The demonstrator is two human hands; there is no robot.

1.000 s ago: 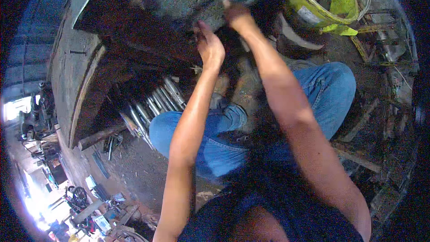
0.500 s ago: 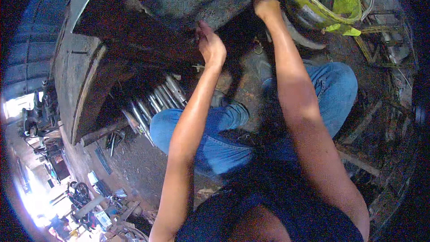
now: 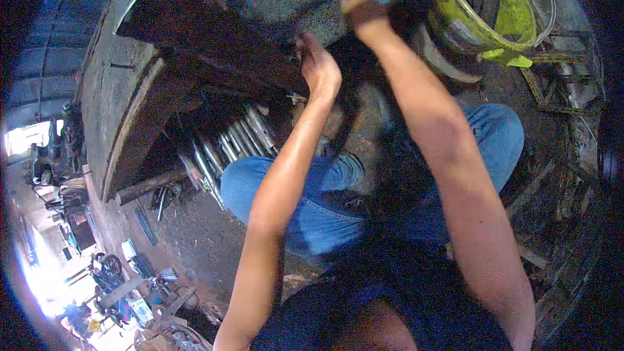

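Observation:
My left hand (image 3: 318, 65) is at the near edge of a grey, rough-topped surface (image 3: 286, 0), its fingers pressed together and pointing up toward it. Whatever they pinch is lost in the dark. Farther right and a little higher, my right hand (image 3: 365, 12) is closed in a fist over the same surface, smeared by motion. What it grips cannot be made out. Under the surface is a dark, worn block or bench side (image 3: 214, 49).
A yellow-green bucket (image 3: 455, 16) with dark contents stands at the far right. Shiny metal tubes (image 3: 240, 140) lie beside my left knee (image 3: 244, 185). A wooden panel (image 3: 123, 104) stands at left; tools and clutter (image 3: 123, 286) fill the lower left.
My right hand has moved left and slightly down, closer to my left hand. The whole view has shifted slightly; my left hand stays by the edge.

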